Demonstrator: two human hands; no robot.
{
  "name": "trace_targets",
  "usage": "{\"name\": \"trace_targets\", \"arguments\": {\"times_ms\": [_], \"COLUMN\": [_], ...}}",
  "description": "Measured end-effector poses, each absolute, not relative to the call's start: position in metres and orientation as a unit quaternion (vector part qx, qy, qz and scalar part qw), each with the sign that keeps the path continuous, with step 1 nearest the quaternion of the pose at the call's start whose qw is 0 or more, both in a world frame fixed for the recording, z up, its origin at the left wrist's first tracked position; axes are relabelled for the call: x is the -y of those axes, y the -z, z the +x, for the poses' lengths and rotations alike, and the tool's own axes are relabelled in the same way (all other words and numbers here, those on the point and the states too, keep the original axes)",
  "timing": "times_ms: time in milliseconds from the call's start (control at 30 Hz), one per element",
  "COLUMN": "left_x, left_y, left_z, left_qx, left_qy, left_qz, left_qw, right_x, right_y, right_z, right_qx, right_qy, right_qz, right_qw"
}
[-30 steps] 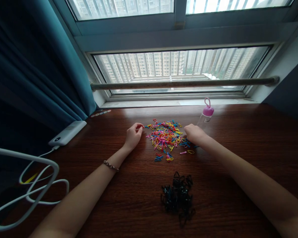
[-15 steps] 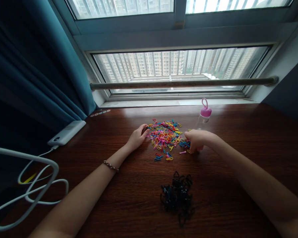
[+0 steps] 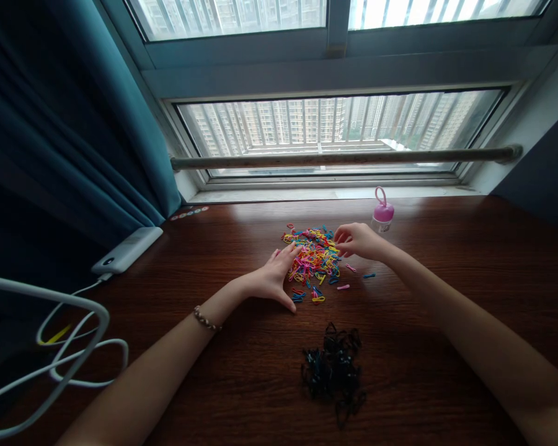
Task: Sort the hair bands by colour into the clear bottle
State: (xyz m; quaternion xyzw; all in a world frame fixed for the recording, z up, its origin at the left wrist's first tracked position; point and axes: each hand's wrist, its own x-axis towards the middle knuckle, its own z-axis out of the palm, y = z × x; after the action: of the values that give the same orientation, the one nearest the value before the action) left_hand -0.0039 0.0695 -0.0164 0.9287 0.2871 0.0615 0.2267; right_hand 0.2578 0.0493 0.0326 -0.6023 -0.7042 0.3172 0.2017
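A: How is the left hand (image 3: 275,277) set?
B: Spread wide, thumb stretched out toward the near side, fingertips over the left edge of the pile of coloured rubber bands (image 3: 314,261). It grips nothing that I can see.

A: And the right hand (image 3: 357,240)?
B: At the pile's right edge, fingers loosely bent. I can't tell whether a band is pinched between them.

A: So the coloured bands lie between the hands?
B: Yes, on the table (image 3: 242,384), with a blue band (image 3: 369,275) and a pink band (image 3: 343,287) lying loose nearby. A heap of black bands (image 3: 335,371) sits on the near side.

A: Any container?
B: A clear bottle with a pink lid (image 3: 383,212), just beyond the right hand, which hides its lower part. I can't make out what's inside.
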Motion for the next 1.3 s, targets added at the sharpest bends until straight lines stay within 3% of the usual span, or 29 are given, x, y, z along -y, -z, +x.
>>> {"name": "trace_targets", "arguments": {"times_ms": [167,300,367,633,800,933,1100,1300], "left_x": [-0.065,-0.066,-0.066,-0.066,-0.066,-0.065,-0.064,-0.066], "left_y": [0.02,0.02,0.019,0.021,0.02,0.018,0.016,0.017], "left_z": [0.002,0.003,0.003,0.003,0.003,0.003,0.003,0.003], "left_qx": [-0.302,-0.305,-0.303,-0.304,-0.307,-0.307,-0.308,-0.298], "left_qy": [-0.067,-0.068,-0.066,-0.078,-0.072,-0.068,-0.061,-0.063], "left_qz": [0.929,0.929,0.93,0.925,0.925,0.926,0.928,0.934], "left_qw": [0.202,0.195,0.195,0.213,0.21,0.21,0.199,0.185], "right_x": [-0.023,-0.006,-0.009,-0.039,-0.036,-0.038,-0.041,-0.037], "right_y": [-0.08,-0.121,-0.124,-0.059,-0.04,-0.041,-0.062,-0.051], "right_z": [0.273,0.295,0.307,0.294,0.267,0.267,0.293,0.343], "right_qx": [0.738,0.752,0.734,0.854,0.883,0.888,0.848,0.668], "right_qy": [-0.276,-0.054,-0.014,-0.194,-0.25,-0.255,-0.284,-0.269], "right_qz": [-0.616,-0.629,-0.639,-0.47,-0.396,-0.381,-0.419,-0.492], "right_qw": [0.012,0.191,0.229,0.109,0.034,0.031,0.158,0.489]}}
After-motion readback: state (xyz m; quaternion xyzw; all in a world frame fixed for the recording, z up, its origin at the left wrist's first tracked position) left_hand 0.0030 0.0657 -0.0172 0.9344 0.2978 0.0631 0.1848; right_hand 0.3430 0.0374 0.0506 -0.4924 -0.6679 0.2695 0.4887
